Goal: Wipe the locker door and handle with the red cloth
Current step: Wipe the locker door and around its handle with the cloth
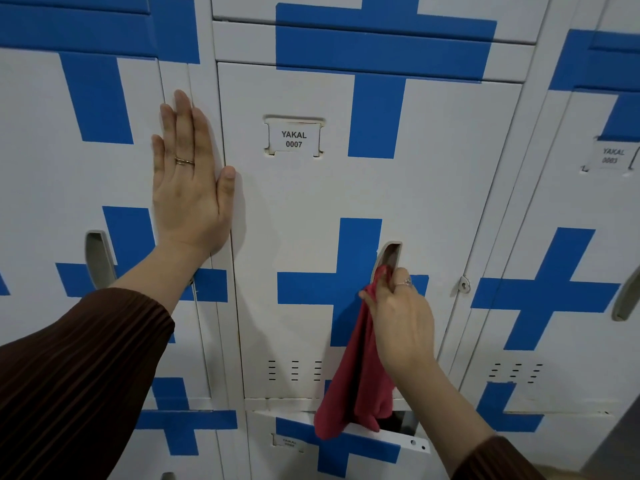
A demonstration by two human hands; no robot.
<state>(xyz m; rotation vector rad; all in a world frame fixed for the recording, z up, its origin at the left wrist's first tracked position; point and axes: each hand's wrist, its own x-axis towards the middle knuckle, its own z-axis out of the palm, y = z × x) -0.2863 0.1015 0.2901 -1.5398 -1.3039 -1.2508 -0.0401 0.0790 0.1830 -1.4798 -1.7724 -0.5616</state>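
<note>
The red cloth (pixel 353 368) hangs at lower centre of the frame, with its upper end pushed into the handle (pixel 389 256) recess of the locker door (pixel 311 209), which carries the label (pixel 293 138) YAKAL 0007. The right hand (pixel 398 317) grips the cloth there, fingers curled round it. The left hand (pixel 188 181) lies flat at upper left, fingers straight and together, on the edge of the neighbouring locker (pixel 41 174). Judged progress: handle wiping is under way; whether the door face is done cannot be told
</note>
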